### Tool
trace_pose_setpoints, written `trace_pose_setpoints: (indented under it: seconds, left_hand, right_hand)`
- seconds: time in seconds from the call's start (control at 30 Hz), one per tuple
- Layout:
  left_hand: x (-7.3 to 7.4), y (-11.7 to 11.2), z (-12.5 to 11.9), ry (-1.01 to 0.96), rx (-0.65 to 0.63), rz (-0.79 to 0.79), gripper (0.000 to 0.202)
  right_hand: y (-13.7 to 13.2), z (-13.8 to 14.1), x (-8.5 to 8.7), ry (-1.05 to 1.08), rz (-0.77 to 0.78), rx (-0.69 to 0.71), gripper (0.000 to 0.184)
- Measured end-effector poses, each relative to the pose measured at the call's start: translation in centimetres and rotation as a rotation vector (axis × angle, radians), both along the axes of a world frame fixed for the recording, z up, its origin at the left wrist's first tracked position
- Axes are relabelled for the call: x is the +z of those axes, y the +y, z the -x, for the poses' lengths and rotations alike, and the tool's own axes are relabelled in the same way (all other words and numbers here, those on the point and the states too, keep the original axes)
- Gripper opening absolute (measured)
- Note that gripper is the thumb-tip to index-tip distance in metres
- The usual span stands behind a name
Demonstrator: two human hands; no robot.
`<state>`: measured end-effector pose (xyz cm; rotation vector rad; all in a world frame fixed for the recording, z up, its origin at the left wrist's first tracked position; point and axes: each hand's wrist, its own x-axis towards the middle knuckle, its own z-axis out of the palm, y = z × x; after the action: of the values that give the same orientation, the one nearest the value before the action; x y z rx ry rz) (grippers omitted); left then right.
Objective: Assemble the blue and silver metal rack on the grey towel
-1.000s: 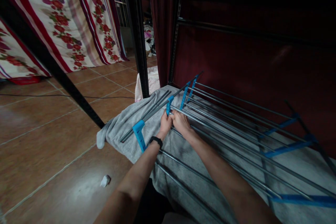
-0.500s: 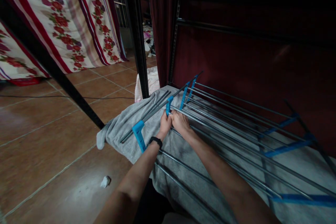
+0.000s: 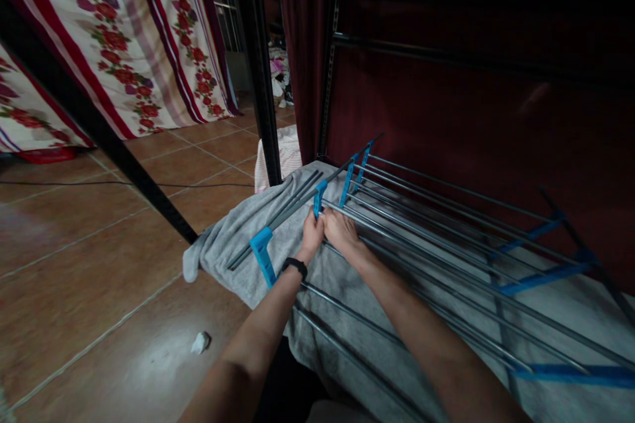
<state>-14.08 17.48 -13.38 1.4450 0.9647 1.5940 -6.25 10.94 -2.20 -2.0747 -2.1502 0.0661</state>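
A rack of grey metal tubes (image 3: 436, 241) with blue plastic brackets, much like a shoe rack, lies on a grey blanket (image 3: 213, 254). My left hand (image 3: 312, 232), a black band on its wrist, is closed around the lower end of a blue bracket (image 3: 320, 194). Right beside it, my right hand (image 3: 340, 227) is closed on a tube's end where it meets that bracket; the fingertips are partly hidden. Nearer to me is another blue bracket (image 3: 262, 254) with tubes running right from it. Loose-looking dark tubes (image 3: 292, 199) lie along the blanket's left part.
Black metal posts (image 3: 265, 79) of a frame stand left and behind, with a dark beam overhead. A maroon cloth (image 3: 446, 119) hangs at the back, a flowered curtain (image 3: 119, 39) at left. A crumpled white scrap (image 3: 200, 343) and a thin cable (image 3: 124, 182) lie on the tiled floor.
Almost nothing differs; both hands stay at the same bracket and the rack keeps its place.
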Motion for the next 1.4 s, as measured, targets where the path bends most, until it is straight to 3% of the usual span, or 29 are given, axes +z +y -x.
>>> trace_pose_setpoints:
  seconds: [0.27, 0.57, 1.4]
  left_hand:
    - [-0.1, 0.1, 0.3, 0.013, -0.011, -0.006, 0.005]
    - [-0.1, 0.3, 0.2, 0.026, -0.010, -0.006, 0.011]
    - [-0.3, 0.2, -0.1, 0.041, 0.037, -0.006, 0.009]
  right_hand:
    - [-0.2, -0.1, -0.2, 0.009, -0.011, -0.007, 0.040]
    - [-3.0, -1.1, -1.6, -0.070, -0.137, -0.003, 0.036]
    - [-2.5, -1.8, -1.5, -0.016, -0.029, -0.025, 0.037]
